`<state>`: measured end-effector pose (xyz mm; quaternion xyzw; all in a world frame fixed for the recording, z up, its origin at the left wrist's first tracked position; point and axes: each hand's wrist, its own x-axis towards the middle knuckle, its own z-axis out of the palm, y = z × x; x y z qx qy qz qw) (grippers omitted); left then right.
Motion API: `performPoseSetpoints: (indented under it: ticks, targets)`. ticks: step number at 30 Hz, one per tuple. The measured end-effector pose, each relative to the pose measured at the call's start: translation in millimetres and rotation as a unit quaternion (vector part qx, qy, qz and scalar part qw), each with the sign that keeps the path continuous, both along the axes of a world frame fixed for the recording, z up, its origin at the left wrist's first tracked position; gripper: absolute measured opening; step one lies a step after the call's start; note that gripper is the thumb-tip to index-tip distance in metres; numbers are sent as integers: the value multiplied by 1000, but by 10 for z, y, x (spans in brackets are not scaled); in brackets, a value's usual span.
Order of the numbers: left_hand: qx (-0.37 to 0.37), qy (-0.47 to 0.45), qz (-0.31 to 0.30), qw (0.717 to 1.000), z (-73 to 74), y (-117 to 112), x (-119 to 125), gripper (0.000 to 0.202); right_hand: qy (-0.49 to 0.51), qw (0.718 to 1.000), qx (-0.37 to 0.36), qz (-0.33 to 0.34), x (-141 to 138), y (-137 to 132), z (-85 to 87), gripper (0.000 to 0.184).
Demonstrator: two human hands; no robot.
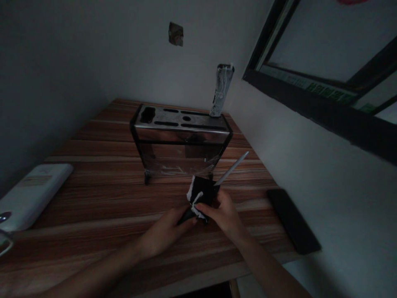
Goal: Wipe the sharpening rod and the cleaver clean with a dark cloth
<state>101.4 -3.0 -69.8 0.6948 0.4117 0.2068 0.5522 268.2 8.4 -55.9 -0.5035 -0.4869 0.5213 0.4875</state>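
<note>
pale walls (pixel 93 54) are meeting behind a striped worktop (pixel 102 186), and dim light is leaving fine detail soft. taking the hands as the dial's centre and 12 o'clock as straight away from the person, a stand (pixel 182 135) is resting on its feet near 12, with a shiny grip (pixel 222 89) rising from the right end of its top. a white case (pixel 39 186) is lying at 9 o'clock, and a dark slab (pixel 293 221) is lying near 3.

at the centre, just this side of the stand, a black piece (pixel 203 186) is being held between both hands; whether it is touching the worktop cannot be told. left hand (pixel 172 225) is reaching in from 7 o'clock, its fingers clamped on a dark handle (pixel 186 215). right hand (pixel 226 215) is reaching in from 5, its fingers closed on the black piece, the thumb pressing beside a white scrap (pixel 197 198). a pale rod (pixel 232 167) is pointing from the piece toward 1 o'clock; how it is fixed is not showing.

for good handling, the left should be giving the steady hold while the right thumb is doing the fine pressing. gentle pressure looks wiser than squeezing, since the torn-looking edge could be giving way. aiming the rod clear of wrists and stand would be helping too.
</note>
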Motion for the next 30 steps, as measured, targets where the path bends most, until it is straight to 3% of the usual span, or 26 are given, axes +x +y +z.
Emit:
performPoseSetpoints:
  ticks: [12,21,30]
  targets:
    - [-2,15,-1,1000,-2,-2,7,27,28,1000,12,1,33,-3,-6,23]
    - [-14,14,-7,1000,24,4,-3,29,57,998,5,-31,92,29,-33,24]
    - [-18,35,-14,999,43,3,13,29,100,984,52,-138,238,120,6,23]
